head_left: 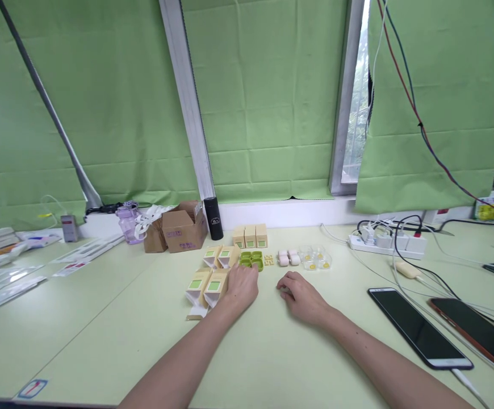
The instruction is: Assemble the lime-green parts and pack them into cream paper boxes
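Note:
My left hand (243, 284) is on the table, its fingers curled and closed at the near edge of the small green square containers (256, 263); its fingertips are hidden, and I cannot tell what they hold. Left of it stand several small cardboard boxes (216, 284) with green labels and open flaps. My right hand (301, 295) rests on the table with loosely bent fingers, thumb apart, nothing visible in it. Beyond both hands lie small yellow pieces (269, 260), pink-and-white rolled pieces (288, 258) and clear round cups with yellow centres (315, 258).
Three closed cardboard boxes (250, 236) stand at the back. Near the wall are a black bottle (213, 219), a brown carton (184, 228) and a purple bottle (129, 224). To the right lie a power strip (386, 245), cables and a white-edged phone (419, 328).

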The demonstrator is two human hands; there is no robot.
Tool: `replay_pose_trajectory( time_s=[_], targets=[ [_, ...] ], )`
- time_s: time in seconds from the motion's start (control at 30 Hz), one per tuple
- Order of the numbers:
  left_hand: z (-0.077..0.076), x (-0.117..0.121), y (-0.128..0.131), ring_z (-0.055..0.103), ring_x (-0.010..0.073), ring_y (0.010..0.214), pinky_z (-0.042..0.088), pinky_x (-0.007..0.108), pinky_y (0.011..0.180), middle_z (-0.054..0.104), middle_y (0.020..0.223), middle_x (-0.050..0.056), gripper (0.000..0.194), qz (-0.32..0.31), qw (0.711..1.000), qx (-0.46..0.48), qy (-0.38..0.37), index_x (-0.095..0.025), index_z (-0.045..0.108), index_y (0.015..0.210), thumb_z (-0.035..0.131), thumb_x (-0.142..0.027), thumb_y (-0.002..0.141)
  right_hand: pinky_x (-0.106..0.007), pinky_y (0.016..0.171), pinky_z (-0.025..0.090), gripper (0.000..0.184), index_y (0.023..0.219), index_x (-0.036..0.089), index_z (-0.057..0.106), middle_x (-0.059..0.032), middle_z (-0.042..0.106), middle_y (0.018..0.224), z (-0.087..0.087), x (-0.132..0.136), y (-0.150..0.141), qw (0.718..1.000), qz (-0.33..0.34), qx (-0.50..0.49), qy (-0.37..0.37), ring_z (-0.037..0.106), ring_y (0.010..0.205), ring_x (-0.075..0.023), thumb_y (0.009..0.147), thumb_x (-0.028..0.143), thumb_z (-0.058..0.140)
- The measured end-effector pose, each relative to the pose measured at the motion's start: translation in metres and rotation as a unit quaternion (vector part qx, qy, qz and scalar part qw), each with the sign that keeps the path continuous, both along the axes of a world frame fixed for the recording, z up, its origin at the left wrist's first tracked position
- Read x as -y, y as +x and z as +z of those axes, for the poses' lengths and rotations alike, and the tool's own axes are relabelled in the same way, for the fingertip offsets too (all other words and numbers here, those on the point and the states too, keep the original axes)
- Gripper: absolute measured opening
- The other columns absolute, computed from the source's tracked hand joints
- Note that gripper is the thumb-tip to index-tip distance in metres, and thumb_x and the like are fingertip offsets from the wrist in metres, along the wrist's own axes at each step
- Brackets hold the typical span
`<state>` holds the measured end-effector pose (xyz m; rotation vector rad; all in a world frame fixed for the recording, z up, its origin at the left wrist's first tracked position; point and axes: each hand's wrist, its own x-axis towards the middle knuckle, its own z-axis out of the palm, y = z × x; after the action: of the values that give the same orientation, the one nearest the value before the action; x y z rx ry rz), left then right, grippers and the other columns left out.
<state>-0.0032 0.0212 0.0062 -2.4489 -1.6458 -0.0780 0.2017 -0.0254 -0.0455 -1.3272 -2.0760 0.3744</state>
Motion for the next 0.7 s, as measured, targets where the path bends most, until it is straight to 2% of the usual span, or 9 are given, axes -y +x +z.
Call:
replay_pose_trajectory(
  time_s=[0.33, 0.47, 0.7],
  targets=[
    [0.007, 0.007, 0.0, 0.073, 0.0304, 0.097, 0.043, 0.04, 0.092, 0.076, 0.091, 0.015, 0.034, -0.004, 1.0, -0.012, 0.004, -0.015, 0.067, 0.105, 0.048, 0.002, 0.083, -0.039, 0.092, 0.049, 0.029, 0.112, 0.021, 0.068, -0.0107, 0.066, 0.112, 0.003, 0.001, 0.0, 1.0, 0.001, 0.003, -0.002, 0.063, 0.11, -0.0276, 0.088, 0.008, 0.056],
    [0.009, 0.013, 0.0, 0.072, 0.0296, 0.096, 0.043, 0.04, 0.091, 0.077, 0.091, 0.015, 0.036, -0.011, 1.0, -0.014, 0.008, -0.015, 0.067, 0.106, 0.048, 0.002, 0.082, -0.038, 0.089, 0.05, 0.032, 0.116, 0.022, 0.066, -0.0108, 0.066, 0.115, 0.004, 0.002, -0.001, 1.0, -0.01, -0.018, -0.006, 0.064, 0.106, -0.0263, 0.087, 0.008, 0.057],
    [0.012, 0.03, 0.009, 0.07, 0.03, 0.093, 0.043, 0.042, 0.092, 0.076, 0.091, 0.014, 0.038, -0.062, 0.997, -0.01, 0.033, -0.016, 0.066, 0.107, 0.047, 0.003, 0.08, -0.039, 0.085, 0.05, 0.044, 0.131, 0.023, 0.056, -0.0087, 0.066, 0.111, 0.004, 0.0, -0.001, 0.998, -0.024, -0.056, 0.0, 0.064, 0.101, -0.0253, 0.088, 0.014, 0.06]
  ],
)
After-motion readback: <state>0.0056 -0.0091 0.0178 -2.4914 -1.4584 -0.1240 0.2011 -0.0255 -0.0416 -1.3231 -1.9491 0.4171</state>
